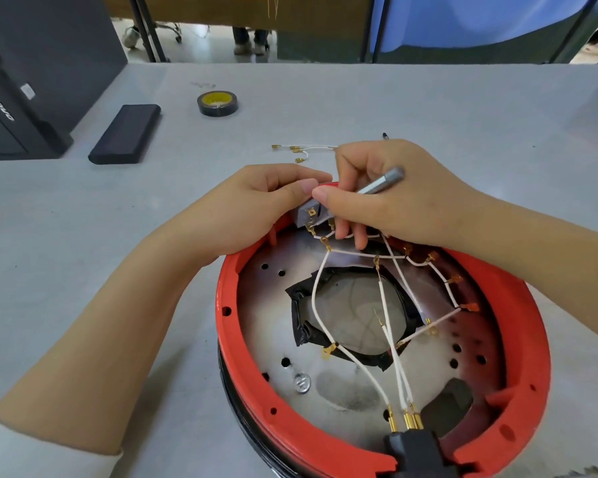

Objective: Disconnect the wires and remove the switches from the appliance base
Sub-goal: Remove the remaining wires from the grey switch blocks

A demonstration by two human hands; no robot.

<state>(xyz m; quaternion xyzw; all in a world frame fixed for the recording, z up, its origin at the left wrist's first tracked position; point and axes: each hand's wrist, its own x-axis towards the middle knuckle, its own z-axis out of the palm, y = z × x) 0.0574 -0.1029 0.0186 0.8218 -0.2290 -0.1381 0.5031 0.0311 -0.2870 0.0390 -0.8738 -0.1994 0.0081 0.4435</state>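
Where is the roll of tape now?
The roll of tape lies on the grey table, far left of centre, right of the black case.

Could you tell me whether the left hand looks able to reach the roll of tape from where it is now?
Probably yes: the table between the left hand and the roll of tape lies open, but the hand would first have to let go of the grey switch.

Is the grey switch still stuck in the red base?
Partly out. The grey switch sits tilted at the red base rim, gripped by the left hand; whether wires remain attached, cannot tell.
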